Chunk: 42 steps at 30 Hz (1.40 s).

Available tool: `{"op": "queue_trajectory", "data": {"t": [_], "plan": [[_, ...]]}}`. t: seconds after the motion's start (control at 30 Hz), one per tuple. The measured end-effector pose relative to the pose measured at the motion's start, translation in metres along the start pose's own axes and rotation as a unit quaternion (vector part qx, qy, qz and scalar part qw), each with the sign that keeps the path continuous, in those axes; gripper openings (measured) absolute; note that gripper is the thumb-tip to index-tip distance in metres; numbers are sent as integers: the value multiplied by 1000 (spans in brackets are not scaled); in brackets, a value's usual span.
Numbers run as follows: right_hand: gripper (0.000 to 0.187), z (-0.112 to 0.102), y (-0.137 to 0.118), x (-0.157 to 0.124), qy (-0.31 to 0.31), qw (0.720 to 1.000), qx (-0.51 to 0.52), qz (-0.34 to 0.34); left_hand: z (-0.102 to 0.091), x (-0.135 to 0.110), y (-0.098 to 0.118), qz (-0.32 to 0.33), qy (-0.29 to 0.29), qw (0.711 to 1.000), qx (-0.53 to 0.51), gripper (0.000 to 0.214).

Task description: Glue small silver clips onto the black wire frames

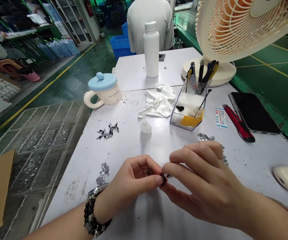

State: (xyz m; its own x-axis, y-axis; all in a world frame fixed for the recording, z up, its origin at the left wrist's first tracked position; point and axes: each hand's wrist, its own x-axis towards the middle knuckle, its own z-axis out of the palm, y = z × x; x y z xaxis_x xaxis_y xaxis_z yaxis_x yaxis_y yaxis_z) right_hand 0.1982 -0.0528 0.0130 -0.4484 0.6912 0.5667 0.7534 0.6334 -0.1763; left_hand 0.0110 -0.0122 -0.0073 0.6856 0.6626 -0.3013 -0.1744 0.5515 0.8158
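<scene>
Pinching a tiny narrow black part (162,176) between thumb and curled fingers, my bare left hand (131,181) is holding it above the smooth white tabletop (124,146). My bare right hand (203,180) is meeting the same spot with bent fingertips; whether they are gripping too, I cannot tell. For good handling, I should be keeping the left pinch steady and pressing only lightly with the right, so small a piece being likely to slip. The part is showing dark, its outline and material hiding behind my fingertips.

Black piece (163,176) mostly behind fingers (175,170)
</scene>
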Motion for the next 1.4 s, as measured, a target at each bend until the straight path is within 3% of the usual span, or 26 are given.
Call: {"op": "queue_trajectory", "data": {"t": [0.13,0.4,0.6,0.67,0.73,0.8,0.9,1.0,1.1,1.17,1.27,1.4], "plan": [[7,2,0,0,7,999,29,19,0,0,-1,17,-23,1000,5,8],[5,4,-3,0,0,999,27,30,1,1,-2,15,3,1000,19,7],[7,4,1,1,-14,998,49,44,0,1,1,11,-14,998,53,8],[10,2,7,2,-43,995,74,55,-5,2,7,-3,-12,993,116,21],[11,1,13,1,-100,987,100,81,-12,3,16,10,31,979,203,39],[10,1,19,0,-175,970,120,116,-21,3,30,52,117,945,301,43],[8,3,22,-2,-279,940,119,157,-31,0,52,88,227,839,486,31],[8,2,22,-3,-326,924,98,172,-36,-11,71,32,231,720,654,25],[12,-1,21,-3,-323,925,89,179,-38,-26,83,-61,184,645,739,21],[12,-4,22,-3,-317,927,80,184,-40,-36,86,-95,148,623,762,18],[10,-3,23,-3,-314,929,61,184,-44,-43,84,-122,96,615,773,19],[8,0,25,-4,-321,930,51,174,-49,-41,79,-137,91,602,781,16]]}}
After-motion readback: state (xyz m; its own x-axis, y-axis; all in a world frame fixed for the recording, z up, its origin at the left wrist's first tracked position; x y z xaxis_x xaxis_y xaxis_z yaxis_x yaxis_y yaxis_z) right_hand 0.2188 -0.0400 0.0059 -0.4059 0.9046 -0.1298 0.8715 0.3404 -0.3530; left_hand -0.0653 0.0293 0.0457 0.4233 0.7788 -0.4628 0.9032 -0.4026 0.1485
